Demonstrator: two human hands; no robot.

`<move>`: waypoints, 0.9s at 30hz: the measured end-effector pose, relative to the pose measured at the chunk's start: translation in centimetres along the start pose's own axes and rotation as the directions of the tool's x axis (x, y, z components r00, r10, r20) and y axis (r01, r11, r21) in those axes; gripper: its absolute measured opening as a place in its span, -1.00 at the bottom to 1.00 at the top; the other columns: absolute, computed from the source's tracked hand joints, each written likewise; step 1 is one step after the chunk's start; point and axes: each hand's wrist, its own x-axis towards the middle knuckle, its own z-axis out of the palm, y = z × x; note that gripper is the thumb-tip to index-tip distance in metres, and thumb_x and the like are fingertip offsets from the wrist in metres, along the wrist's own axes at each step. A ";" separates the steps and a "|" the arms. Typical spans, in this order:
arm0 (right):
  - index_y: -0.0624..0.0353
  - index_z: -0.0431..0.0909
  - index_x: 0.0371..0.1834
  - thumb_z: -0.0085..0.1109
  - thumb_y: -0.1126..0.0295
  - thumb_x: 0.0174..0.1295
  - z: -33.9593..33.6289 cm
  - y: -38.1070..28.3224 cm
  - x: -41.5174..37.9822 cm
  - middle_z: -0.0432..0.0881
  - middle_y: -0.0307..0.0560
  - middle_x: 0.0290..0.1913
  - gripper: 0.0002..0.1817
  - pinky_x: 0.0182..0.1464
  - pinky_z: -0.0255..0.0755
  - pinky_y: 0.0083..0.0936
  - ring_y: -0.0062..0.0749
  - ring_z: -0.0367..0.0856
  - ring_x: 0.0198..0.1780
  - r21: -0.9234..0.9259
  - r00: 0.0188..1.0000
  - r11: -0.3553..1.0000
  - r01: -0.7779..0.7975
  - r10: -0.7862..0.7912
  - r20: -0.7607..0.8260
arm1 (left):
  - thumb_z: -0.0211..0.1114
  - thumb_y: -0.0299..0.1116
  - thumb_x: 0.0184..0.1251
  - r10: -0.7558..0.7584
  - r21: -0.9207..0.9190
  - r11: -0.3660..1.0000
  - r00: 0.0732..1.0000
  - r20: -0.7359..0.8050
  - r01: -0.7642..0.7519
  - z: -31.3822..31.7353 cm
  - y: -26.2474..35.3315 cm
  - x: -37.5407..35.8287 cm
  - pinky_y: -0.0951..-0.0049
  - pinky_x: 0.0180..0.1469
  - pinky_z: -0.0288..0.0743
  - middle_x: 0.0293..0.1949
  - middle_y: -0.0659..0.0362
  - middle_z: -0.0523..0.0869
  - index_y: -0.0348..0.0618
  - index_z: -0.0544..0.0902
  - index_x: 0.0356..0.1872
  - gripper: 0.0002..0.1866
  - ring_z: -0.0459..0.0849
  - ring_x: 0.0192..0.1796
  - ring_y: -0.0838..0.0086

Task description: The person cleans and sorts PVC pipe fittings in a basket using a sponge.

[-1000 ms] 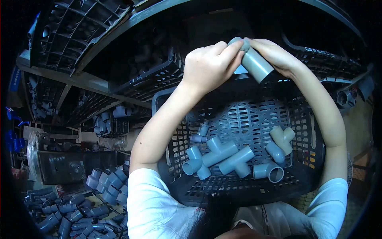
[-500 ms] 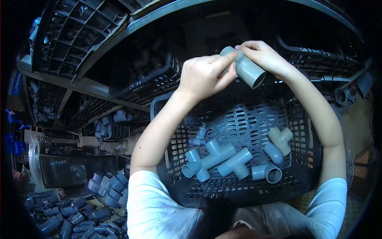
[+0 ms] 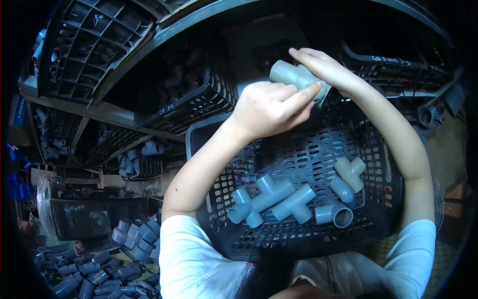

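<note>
A large grey pipe fitting (image 3: 295, 74) is held above the far side of a black plastic basket (image 3: 294, 244). My left hand (image 3: 274, 105) presses its fingers against the near end of the fitting, where a rough, cloth-like greenish patch (image 3: 324, 91) shows. Behind the fitting, my right hand (image 3: 318, 65) supports it from the right, some of its fingers hidden. Inside the basket lie several grey fittings, among them a tee (image 3: 295, 203), an elbow (image 3: 333, 215) and a beige tee (image 3: 350, 174).
Black crates of fittings (image 3: 186, 104) stand on a metal-framed shelf beyond the basket, with another crate (image 3: 393, 74) at the upper right. Piles of grey fittings (image 3: 99, 269) lie at the lower left, near a dark box (image 3: 94, 217) wrapped in plastic.
The held fitting has turned, its wide open end no longer facing the camera. My left hand has moved slightly right and down, its fingers now at the fitting's right end.
</note>
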 end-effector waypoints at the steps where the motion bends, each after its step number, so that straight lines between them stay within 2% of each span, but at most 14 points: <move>1: 0.08 0.65 -0.15 -0.08 -0.26 0.55 0.0 0.8 0.5 0.60 -0.23 -0.24 -0.40 -0.04 0.43 -0.48 -0.52 0.54 -0.16 0.091 0.995 0.992 0.092 -0.096 0.036 | 0.45 -0.34 0.24 -0.018 0.015 1.000 1.000 0.010 0.018 -0.2 -0.4 0.0 0.41 -0.48 0.57 -0.55 0.22 0.70 -0.03 0.77 0.13 -0.61 0.70 -0.55 0.42; 2: 0.08 0.65 -0.15 -0.08 -0.26 0.55 0.0 0.8 0.3 0.60 -0.23 -0.24 -0.40 -0.04 0.43 -0.48 -0.52 0.54 -0.16 0.092 0.995 0.992 0.089 -0.093 0.035 | 0.46 -0.32 0.24 -0.036 0.032 0.999 0.999 0.020 0.035 -0.4 -1.2 -0.1 0.41 -0.47 0.58 -0.54 0.22 0.71 -0.01 0.77 0.14 -0.60 0.71 -0.54 0.41; 4: 0.04 0.66 -0.14 -0.12 -0.25 0.57 -0.2 0.3 0.2 0.61 -0.24 -0.23 -0.41 -0.05 0.42 -0.52 -0.57 0.53 -0.15 0.165 0.997 0.984 0.070 -0.067 -0.023 | 0.43 -0.31 0.33 -0.211 0.073 0.975 0.977 0.000 0.211 -0.2 -2.7 -0.7 0.38 -0.45 0.60 -0.49 0.17 0.75 0.03 0.78 0.14 -0.64 0.74 -0.53 0.37; 5: 0.04 0.67 -0.17 -0.09 -0.26 0.56 -0.5 -0.7 -0.4 0.60 -0.24 -0.28 -0.41 -0.09 0.40 -0.56 -0.62 0.52 -0.20 0.186 0.999 0.982 -0.007 0.015 -0.041 | 0.43 -0.30 0.34 -0.239 0.081 0.968 0.971 -0.010 0.239 -0.2 -3.0 -0.9 0.39 -0.45 0.61 -0.48 0.16 0.76 0.00 0.78 0.14 -0.65 0.74 -0.52 0.36; 6: 0.04 0.67 -0.17 -0.09 -0.26 0.56 -0.6 -0.7 -0.3 0.60 -0.24 -0.28 -0.41 -0.09 0.40 -0.56 -0.62 0.52 -0.20 0.186 0.999 0.982 -0.005 0.013 -0.042 | 0.43 -0.30 0.35 -0.265 0.089 0.960 0.964 -0.023 0.266 -0.2 -3.1 -0.9 0.40 -0.44 0.61 -0.47 0.16 0.76 -0.03 0.78 0.14 -0.66 0.74 -0.52 0.36; 9: 0.17 0.71 -0.21 0.04 -0.29 0.48 -0.9 -0.1 0.4 0.70 -0.10 -0.30 -0.34 -0.09 0.51 -0.46 -0.45 0.67 -0.23 0.095 0.972 0.979 0.181 -0.163 -0.167 | 0.47 -0.31 0.28 -0.115 0.052 0.992 0.993 -0.014 0.115 -0.1 -0.9 -0.2 0.42 -0.49 0.54 -0.56 0.21 0.66 -0.09 0.74 0.19 -0.57 0.67 -0.57 0.42; 12: 0.24 0.72 -0.14 0.09 -0.28 0.45 -0.3 0.5 0.7 0.72 -0.02 -0.27 -0.33 -0.03 0.54 -0.44 -0.40 0.71 -0.20 0.020 0.951 0.985 0.169 -0.158 -0.267 | 0.51 -0.30 0.22 -0.016 0.115 0.993 0.999 -0.037 0.020 0.4 0.4 0.3 0.43 -0.49 0.50 -0.58 0.25 0.59 0.00 0.75 0.19 -0.54 0.60 -0.60 0.41; 14: 0.26 0.71 -0.11 0.13 -0.28 0.43 -0.3 0.4 0.7 0.73 0.01 -0.23 -0.32 0.00 0.55 -0.43 -0.37 0.72 -0.16 0.086 0.961 0.986 0.145 -0.120 -0.248 | 0.51 -0.28 0.24 -0.105 0.065 0.992 0.992 -0.066 0.109 0.6 -0.7 0.0 0.41 -0.51 0.49 -0.58 0.24 0.58 0.05 0.78 0.16 -0.57 0.58 -0.61 0.42; 16: 0.29 0.71 -0.07 0.16 -0.28 0.40 -0.5 0.2 0.5 0.74 0.05 -0.20 -0.31 0.02 0.56 -0.42 -0.35 0.73 -0.12 0.154 0.969 0.981 0.120 -0.083 -0.231 | 0.50 -0.28 0.28 -0.268 0.052 0.961 0.962 -0.055 0.271 0.5 -1.3 -0.3 0.39 -0.55 0.48 -0.58 0.22 0.59 0.06 0.80 0.13 -0.63 0.59 -0.61 0.41; 18: 0.31 0.69 -0.01 0.21 -0.28 0.35 -0.4 -0.2 0.1 0.74 0.09 -0.15 -0.28 0.01 0.58 -0.42 -0.33 0.73 -0.09 0.199 0.971 0.973 0.118 -0.072 -0.226 | 0.50 -0.29 0.28 -0.246 0.086 0.965 0.969 -0.020 0.246 0.2 -1.1 -0.3 0.41 -0.53 0.48 -0.58 0.22 0.58 0.05 0.80 0.13 -0.63 0.61 -0.60 0.41; 21: 0.29 0.68 0.02 0.24 -0.27 0.34 0.0 -0.5 -0.2 0.74 0.08 -0.14 -0.29 0.00 0.58 -0.44 -0.34 0.72 -0.08 0.122 0.953 0.979 0.165 -0.126 -0.274 | 0.47 -0.29 0.32 -0.089 0.054 0.994 0.995 -0.050 0.091 0.4 0.2 0.3 0.43 -0.52 0.49 -0.58 0.23 0.58 0.06 0.80 0.13 -0.65 0.61 -0.59 0.43; 22: 0.29 0.68 0.02 0.24 -0.27 0.34 0.1 -0.4 -0.2 0.74 0.08 -0.14 -0.29 0.00 0.58 -0.44 -0.34 0.72 -0.08 0.125 0.954 0.979 0.161 -0.123 -0.273 | 0.47 -0.29 0.32 -0.090 0.052 0.994 0.995 -0.046 0.093 0.3 0.1 0.3 0.43 -0.52 0.49 -0.58 0.23 0.58 0.06 0.80 0.13 -0.65 0.61 -0.59 0.43; 24: 0.13 0.65 -0.24 0.21 -0.20 0.42 0.2 0.0 0.1 0.56 -0.24 -0.38 -0.46 -0.15 0.43 -0.62 -0.61 0.55 -0.25 0.144 0.933 0.953 0.267 -0.218 -0.286 | 0.46 -0.26 0.35 -0.152 0.041 0.987 0.988 -0.024 0.153 0.0 -0.5 0.4 0.42 -0.51 0.49 -0.58 0.22 0.59 0.06 0.80 0.14 -0.66 0.61 -0.59 0.43; 27: 0.14 0.66 -0.23 0.20 -0.20 0.43 0.3 -0.4 -0.3 0.59 -0.21 -0.37 -0.46 -0.09 0.46 -0.61 -0.56 0.59 -0.23 0.141 0.932 0.950 0.280 -0.233 -0.277 | 0.42 -0.26 0.42 -0.270 0.104 0.955 0.960 -0.068 0.276 0.0 -2.7 -0.4 0.42 -0.50 0.50 -0.56 0.23 0.64 0.05 0.81 0.14 -0.69 0.63 -0.58 0.41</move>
